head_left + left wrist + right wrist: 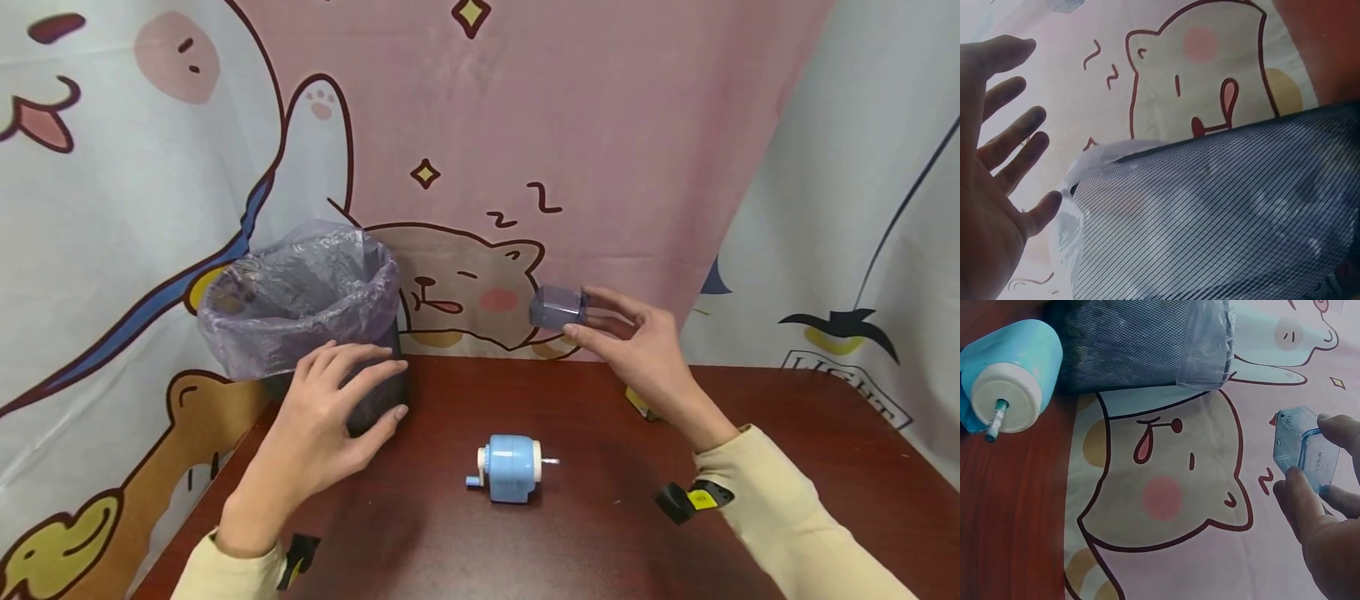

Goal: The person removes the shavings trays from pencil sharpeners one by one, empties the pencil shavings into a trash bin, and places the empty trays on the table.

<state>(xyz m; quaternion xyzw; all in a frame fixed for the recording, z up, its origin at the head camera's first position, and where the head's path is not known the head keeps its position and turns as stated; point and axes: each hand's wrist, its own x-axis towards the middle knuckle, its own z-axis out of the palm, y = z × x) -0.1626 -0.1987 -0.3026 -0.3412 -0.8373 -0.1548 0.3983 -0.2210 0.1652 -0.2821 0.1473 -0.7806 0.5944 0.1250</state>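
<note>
My right hand [648, 354] pinches a small clear bluish plastic box [555, 307], like a sharpener's shavings drawer, between thumb and fingers above the back of the table. In the right wrist view the box [1291, 440] is tilted, and a few dark specks cling to it. My left hand [322, 412] is held in front of the bin with its fingers spread, holding nothing. A blue and cream crank pencil sharpener [512, 469] sits on the table between the hands. A thin pencil [551, 461] sticks out of its right end.
A dark mesh bin [386, 392] lined with a translucent purple bag [277, 342] stands at the back left. Behind the right forearm, a yellow object [637, 404] is partly hidden on the brown table [450, 550]. A cartoon-printed cloth [637, 125] hangs behind.
</note>
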